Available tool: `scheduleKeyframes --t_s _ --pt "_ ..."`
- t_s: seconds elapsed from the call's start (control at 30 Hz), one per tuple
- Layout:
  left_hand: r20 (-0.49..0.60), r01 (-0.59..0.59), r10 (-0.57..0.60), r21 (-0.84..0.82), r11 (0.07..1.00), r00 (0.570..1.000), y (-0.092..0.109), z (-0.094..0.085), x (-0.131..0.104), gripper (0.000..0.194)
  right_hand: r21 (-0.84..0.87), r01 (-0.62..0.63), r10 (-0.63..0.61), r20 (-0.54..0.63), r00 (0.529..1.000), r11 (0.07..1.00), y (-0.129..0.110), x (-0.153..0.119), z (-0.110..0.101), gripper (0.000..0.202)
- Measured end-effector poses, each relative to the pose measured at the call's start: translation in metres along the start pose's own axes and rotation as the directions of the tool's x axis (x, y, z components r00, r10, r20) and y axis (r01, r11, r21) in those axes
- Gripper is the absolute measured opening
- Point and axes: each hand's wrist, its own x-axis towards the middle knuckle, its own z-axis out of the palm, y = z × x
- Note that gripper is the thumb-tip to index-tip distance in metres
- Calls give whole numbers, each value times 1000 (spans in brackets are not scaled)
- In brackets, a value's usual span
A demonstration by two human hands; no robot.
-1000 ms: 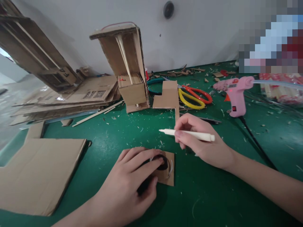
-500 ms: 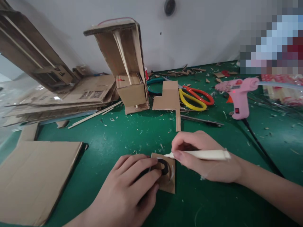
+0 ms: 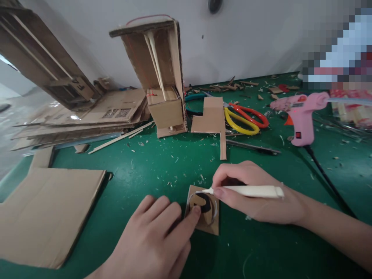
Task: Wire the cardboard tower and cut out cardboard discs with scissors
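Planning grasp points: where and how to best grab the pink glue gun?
Probably by the handle, coming from the near right. It juts toward the camera, with the trigger on its left, so a wrap from the right suits. The nozzle points left, the glue stick runs off right and the cord leaves the handle's lower end, so keep clear of those.

White marker [image 3: 250, 191]; brown cardboard disc [image 3: 205, 203], apparently black-patterned.

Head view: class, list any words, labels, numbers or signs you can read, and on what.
None reads with certainty.
Tall brown cardboard frame: dark marks, too blurred.
Flat brown cardboard stack: code-like patches, too small.
Small round brown cardboard piece: black curved print, partly covered; no letter certain.
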Motion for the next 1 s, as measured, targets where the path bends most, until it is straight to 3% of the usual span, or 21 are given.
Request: scheduleKeyframes --t_s 0.1,0.23,0.7,1.0 --pt "49 -81 75 136 987 996 8 0 -5 33 -6 -5 5 5 1000 1000 -1 0 1 19" --pt "25 -97 94 210 973 995 14 4 -7 33 -27 22 -22 -6 1000 999 -1 -1 2 20" --pt "-21 -97 105 221 970 994 16 6 -4 30 -58 3 -4 -12 1000 998 -2 -1 3 19" --pt "-1 -99 101 198 975 995 15 7 -4 31 71 -101 100 16 995 992 -1 1 3 21"
